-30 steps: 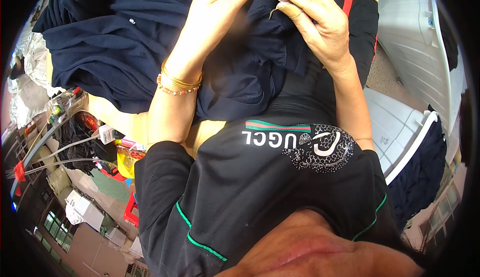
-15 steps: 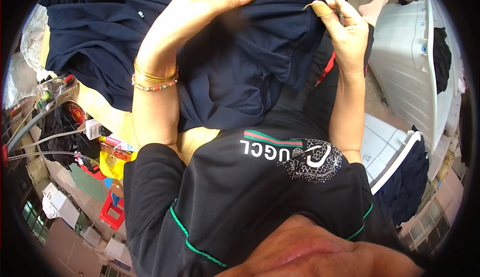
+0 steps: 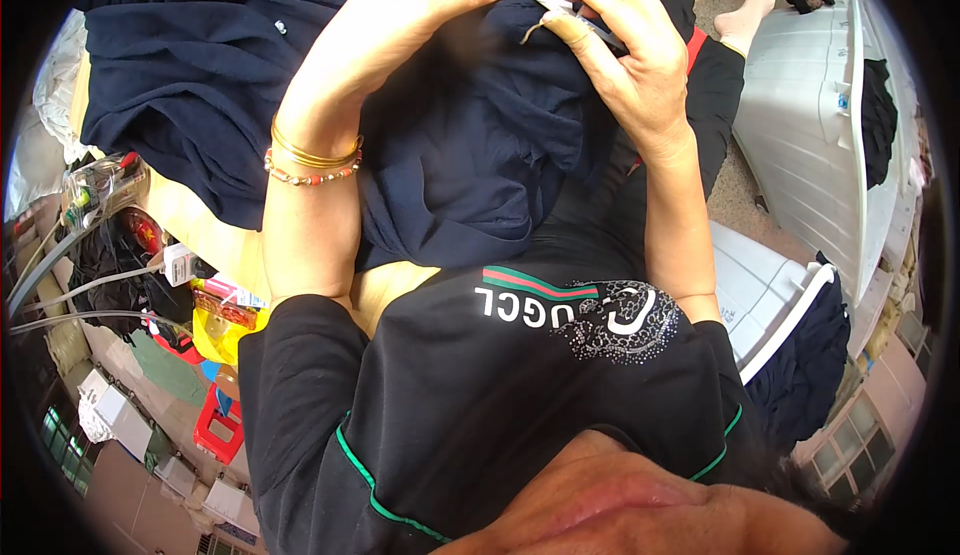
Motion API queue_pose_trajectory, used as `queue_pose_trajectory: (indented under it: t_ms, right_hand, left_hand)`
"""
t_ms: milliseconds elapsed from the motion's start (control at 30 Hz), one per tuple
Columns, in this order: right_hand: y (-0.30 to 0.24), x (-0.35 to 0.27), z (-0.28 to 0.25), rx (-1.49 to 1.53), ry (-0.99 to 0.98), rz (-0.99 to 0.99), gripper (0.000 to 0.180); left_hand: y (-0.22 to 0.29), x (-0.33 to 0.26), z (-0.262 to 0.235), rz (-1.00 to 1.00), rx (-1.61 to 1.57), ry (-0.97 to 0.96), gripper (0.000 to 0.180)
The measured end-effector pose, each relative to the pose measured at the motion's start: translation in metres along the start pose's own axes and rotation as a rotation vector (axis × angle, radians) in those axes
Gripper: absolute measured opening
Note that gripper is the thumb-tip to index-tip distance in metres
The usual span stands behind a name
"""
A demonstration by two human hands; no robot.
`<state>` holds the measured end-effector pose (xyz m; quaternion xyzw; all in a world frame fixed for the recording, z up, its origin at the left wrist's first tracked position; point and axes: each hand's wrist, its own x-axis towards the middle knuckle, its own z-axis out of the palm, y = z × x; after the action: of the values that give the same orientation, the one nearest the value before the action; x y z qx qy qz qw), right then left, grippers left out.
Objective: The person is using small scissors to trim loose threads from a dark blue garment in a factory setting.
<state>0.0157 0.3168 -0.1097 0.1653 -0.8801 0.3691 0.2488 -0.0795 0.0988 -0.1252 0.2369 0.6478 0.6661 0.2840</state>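
Note:
A navy blue garment [image 3: 450, 165] lies bunched over the table and my lap. My left hand [image 3: 405, 15], with gold bangles and a beaded bracelet at the wrist, pinches its dark band between thumb and fingers near the top of the view. Just right of those fingertips, my right hand [image 3: 635, 70] grips small thread snips [image 3: 546, 1], their two pointed blades apart and directed left at the band. Tan tape [image 3: 568, 29] wraps the right thumb, and a loose end hangs from it. The band is partly hidden behind the fingers.
A pale wooden table [image 3: 205, 220] shows under the cloth. On the right stand a large white plastic bin [image 3: 805, 105] and a smaller one [image 3: 755, 290] with dark cloth beside it. Cables, a yellow bag [image 3: 222, 330] and a red stool [image 3: 217, 430] are at left.
My right hand has moved left along the band toward the left fingertips, and the snips' blades now point at the cloth. My left hand has stayed nearly in place.

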Motion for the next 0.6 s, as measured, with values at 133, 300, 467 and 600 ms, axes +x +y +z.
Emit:
queue_pose_trajectory:
  t_ms: [133, 300, 467, 600]
  right_hand:
    - [0.005, 0.0, 0.0, 0.067, -0.042, -0.016, 0.035]
    - [-0.02, 0.012, -0.009, 0.01, -0.063, 0.042, 0.026]
    - [-0.015, 0.007, -0.015, 0.092, 0.009, 0.042, 0.022]
    - [-0.01, 0.0, -0.026, 0.157, 0.07, 0.061, 0.023]
  left_hand:
    - [-0.001, 0.002, -0.002, -0.006, -0.006, -0.024, 0.027]
    - [-0.003, -0.002, -0.006, -0.034, -0.021, -0.023, 0.027]
    - [0.008, -0.003, 0.0, -0.018, 0.024, -0.044, 0.027]
    - [0.028, -0.007, 0.022, -0.068, 0.132, -0.122, 0.021]
